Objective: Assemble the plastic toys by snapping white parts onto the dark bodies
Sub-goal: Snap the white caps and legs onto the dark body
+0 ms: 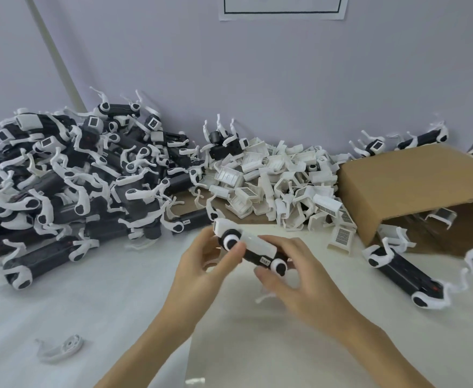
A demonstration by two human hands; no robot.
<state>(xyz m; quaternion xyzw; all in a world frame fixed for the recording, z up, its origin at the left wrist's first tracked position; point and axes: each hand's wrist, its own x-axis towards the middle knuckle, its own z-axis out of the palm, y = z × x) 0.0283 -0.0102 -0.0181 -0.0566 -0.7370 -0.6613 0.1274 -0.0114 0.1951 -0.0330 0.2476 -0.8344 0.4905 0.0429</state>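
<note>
Both of my hands hold one toy [253, 247] above the table's middle: a dark body with a white cover on top and two white leg joints on its near side. My left hand [207, 261] grips the toy's left end, thumb beside the left joint. My right hand [291, 271] curls round its right end from below, thumb under the right joint. A heap of loose white covers [285, 180] lies behind the toy. Left of it rises a big pile of dark toys with white legs [70, 175].
A tipped brown cardboard box [414, 186] lies open at the right with white parts inside. A dark toy with legs [406, 275] rests in front of it. A single white leg piece [61, 348] lies at the near left. A wall stands close behind.
</note>
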